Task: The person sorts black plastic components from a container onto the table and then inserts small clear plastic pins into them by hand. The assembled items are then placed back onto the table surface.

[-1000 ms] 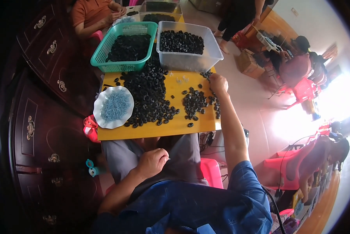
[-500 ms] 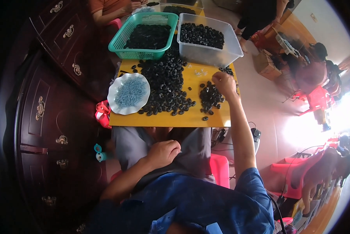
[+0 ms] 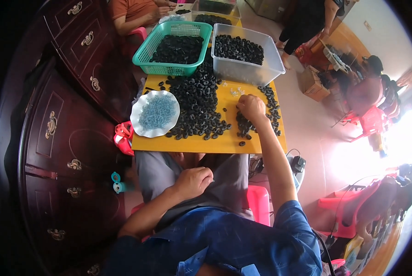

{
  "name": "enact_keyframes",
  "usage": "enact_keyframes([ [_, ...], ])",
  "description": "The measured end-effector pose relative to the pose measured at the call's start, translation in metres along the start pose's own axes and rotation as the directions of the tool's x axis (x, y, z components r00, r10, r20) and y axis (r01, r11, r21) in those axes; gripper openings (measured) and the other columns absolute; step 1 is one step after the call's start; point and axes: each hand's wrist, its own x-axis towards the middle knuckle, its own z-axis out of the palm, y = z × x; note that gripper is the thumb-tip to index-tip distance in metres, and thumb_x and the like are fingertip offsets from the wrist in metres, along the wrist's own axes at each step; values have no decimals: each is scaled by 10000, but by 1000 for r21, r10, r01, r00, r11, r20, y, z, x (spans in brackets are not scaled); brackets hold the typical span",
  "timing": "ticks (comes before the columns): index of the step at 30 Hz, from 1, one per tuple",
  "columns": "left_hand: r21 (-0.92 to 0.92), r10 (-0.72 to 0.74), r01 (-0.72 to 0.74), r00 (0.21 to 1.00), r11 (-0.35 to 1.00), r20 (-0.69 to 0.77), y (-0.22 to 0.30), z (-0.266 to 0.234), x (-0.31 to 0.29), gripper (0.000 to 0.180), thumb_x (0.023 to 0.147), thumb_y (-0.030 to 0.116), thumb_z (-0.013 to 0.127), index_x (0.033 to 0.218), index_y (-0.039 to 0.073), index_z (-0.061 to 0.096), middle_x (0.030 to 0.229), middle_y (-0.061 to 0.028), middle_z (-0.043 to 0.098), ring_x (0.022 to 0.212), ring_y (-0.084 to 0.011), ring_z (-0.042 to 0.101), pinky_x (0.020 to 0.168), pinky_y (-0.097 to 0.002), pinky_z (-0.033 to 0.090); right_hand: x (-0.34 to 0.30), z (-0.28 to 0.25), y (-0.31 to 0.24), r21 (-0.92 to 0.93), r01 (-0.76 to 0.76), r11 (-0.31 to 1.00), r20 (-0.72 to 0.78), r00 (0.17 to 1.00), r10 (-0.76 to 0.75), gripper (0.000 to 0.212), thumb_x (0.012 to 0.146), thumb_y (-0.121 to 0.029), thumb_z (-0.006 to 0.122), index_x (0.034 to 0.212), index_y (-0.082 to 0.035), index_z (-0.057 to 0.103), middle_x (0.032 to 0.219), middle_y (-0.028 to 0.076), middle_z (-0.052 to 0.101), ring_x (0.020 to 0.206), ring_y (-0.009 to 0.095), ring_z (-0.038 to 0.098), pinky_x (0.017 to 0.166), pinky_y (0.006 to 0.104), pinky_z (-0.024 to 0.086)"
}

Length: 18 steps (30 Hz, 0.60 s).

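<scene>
Head view: the step in hand appears to be picking from the small cluster of black oval pieces [image 3: 244, 129], which lies on the yellow counter [image 3: 192, 146] under and just beside the fingers of the right hand [image 3: 252, 108]; whether that grip grasps a piece cannot be told, its fingertips being hidden. The left hand [image 3: 195, 182], above the lap [image 3: 229, 170], has its grip pinched on an apparent small pale piece [image 3: 213, 181]. In judgement, the next move calls for separating one black piece cleanly from its neighbours.
</scene>
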Motion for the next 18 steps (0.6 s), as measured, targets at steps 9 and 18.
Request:
enact_keyframes([
  [9, 5, 30, -30, 998, 1000, -48, 1, -3, 2, 79, 916, 123, 592, 880, 52, 591, 827, -122, 674, 780, -335, 663, 683, -415, 531, 7, -1, -3, -54, 36, 998, 58, 998, -33, 202, 808, -287, 701, 941, -146, 756, 945, 105, 721, 901, 305, 691, 818, 426, 541],
  [18, 11, 37, -36, 998, 999, -55, 4, -6, 3, 72, 905, 115, 612, 883, 50, 592, 829, -124, 675, 782, -335, 666, 684, -410, 535, 6, -5, -5, -23, 82, 996, 35, 996, -81, 191, 826, -248, 702, 969, -125, 729, 927, 113, 719, 881, 303, 691, 794, 419, 537],
])
